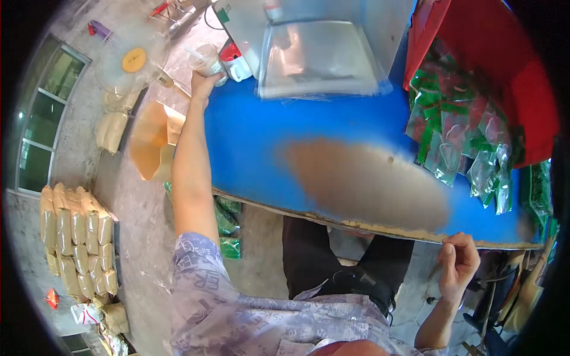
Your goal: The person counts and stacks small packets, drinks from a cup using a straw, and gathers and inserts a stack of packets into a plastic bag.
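My left arm reaches to the far left corner of the blue table. There, my left hand is closed around the lower part of a clear plastic cup with a straw. Right beside the cup stands a white and red mug with a handle. My right hand is by the front edge of the table, its fingers loosely curled, and nothing shows in it. Nearest to it on the tabletop are small clear packets with green strips, heaped at the mouth of a red bin.
A stack of clear plastic bags lies at the back of the table. Left of the table are an open cardboard box and a fan. Several filled bags are piled by the wall. Green packs sit below the table edge.
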`<action>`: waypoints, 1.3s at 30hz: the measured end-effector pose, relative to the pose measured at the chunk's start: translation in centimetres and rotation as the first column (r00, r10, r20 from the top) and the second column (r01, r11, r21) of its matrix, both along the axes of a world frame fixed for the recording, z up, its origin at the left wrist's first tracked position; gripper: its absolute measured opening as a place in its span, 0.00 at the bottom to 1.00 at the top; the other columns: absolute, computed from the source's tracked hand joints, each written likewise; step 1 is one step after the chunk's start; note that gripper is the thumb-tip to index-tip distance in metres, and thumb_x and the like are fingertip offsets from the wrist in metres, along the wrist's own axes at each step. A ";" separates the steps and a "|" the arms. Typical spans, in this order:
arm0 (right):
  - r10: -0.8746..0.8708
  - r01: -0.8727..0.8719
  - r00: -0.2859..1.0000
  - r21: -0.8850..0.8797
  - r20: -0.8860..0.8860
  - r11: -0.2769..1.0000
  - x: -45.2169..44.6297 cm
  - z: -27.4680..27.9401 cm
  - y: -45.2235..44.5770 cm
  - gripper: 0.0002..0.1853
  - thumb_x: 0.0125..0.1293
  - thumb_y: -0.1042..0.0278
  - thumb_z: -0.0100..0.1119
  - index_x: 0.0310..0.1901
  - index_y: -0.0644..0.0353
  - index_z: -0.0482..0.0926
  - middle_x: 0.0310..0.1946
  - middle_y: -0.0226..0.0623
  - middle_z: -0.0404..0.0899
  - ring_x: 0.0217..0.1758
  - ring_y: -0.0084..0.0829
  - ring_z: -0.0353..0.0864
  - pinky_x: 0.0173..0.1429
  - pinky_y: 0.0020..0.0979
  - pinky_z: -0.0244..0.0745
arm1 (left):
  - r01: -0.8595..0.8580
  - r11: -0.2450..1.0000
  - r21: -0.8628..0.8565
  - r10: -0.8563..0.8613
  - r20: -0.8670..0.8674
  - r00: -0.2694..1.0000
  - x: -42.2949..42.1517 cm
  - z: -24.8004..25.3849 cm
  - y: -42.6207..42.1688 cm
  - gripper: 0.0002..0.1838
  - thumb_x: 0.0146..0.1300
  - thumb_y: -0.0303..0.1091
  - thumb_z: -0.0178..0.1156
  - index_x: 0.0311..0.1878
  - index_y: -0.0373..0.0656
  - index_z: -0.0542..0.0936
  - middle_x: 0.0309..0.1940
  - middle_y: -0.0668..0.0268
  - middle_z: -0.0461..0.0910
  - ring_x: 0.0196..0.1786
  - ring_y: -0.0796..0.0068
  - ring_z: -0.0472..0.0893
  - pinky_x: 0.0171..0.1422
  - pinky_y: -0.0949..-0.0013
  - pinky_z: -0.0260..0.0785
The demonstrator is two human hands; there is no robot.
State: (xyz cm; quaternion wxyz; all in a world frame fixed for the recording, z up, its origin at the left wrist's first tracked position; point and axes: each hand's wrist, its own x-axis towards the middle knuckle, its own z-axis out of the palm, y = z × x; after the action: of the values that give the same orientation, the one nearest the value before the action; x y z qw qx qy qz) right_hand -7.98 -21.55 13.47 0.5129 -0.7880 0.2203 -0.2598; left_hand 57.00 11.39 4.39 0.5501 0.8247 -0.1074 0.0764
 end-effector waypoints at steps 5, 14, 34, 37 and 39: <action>-0.070 0.075 0.996 0.109 -0.050 0.991 -0.4 -1.1 0.5 0.06 0.77 0.72 0.60 0.40 0.64 0.78 0.29 0.27 0.77 0.26 0.14 0.70 0.31 0.19 0.64 | -0.010 0.999 -0.032 0.012 0.071 0.997 -1.4 0.4 -0.7 0.42 0.45 0.28 0.82 0.64 0.35 0.72 0.61 0.54 0.82 0.63 0.61 0.82 0.68 0.63 0.74; 0.076 -0.055 0.993 0.215 -0.090 0.975 0.1 -2.3 2.1 0.06 0.75 0.72 0.63 0.40 0.65 0.79 0.29 0.25 0.77 0.27 0.14 0.72 0.32 0.19 0.67 | 0.072 0.997 -0.009 -0.071 0.059 0.996 -6.6 0.0 2.3 0.41 0.46 0.28 0.81 0.65 0.34 0.72 0.59 0.54 0.83 0.60 0.61 0.84 0.65 0.62 0.77; -0.235 0.244 0.967 -0.101 0.098 0.964 4.6 -13.5 -3.9 0.09 0.77 0.68 0.62 0.41 0.67 0.81 0.27 0.29 0.77 0.28 0.18 0.72 0.34 0.25 0.70 | 0.488 0.872 0.032 -0.488 -0.009 0.873 -44.1 5.5 -5.2 0.33 0.50 0.35 0.81 0.59 0.35 0.79 0.51 0.56 0.86 0.52 0.63 0.88 0.59 0.62 0.79; -0.232 0.251 0.968 -0.326 0.097 0.911 5.0 -12.3 -2.2 0.08 0.74 0.70 0.66 0.39 0.67 0.81 0.26 0.33 0.79 0.27 0.21 0.74 0.34 0.27 0.71 | 0.474 0.877 -0.077 -0.468 0.078 0.880 -47.9 6.3 -7.1 0.41 0.49 0.40 0.83 0.65 0.36 0.74 0.52 0.55 0.86 0.52 0.61 0.88 0.59 0.61 0.80; -0.274 0.292 0.956 -0.299 0.104 0.908 5.3 -12.1 -1.9 0.07 0.72 0.71 0.67 0.38 0.66 0.82 0.25 0.35 0.80 0.26 0.21 0.74 0.34 0.27 0.71 | 0.536 0.832 -0.145 -0.542 0.000 0.840 -49.2 7.6 -7.6 0.42 0.48 0.39 0.84 0.64 0.36 0.75 0.54 0.55 0.84 0.54 0.61 0.87 0.59 0.62 0.80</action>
State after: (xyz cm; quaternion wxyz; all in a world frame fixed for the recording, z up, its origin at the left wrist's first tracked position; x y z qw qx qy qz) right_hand -2.72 -23.50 1.32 0.3455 -0.8106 0.2731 -0.3860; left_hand 7.84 3.78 12.01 0.6074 0.7220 -0.3185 -0.0913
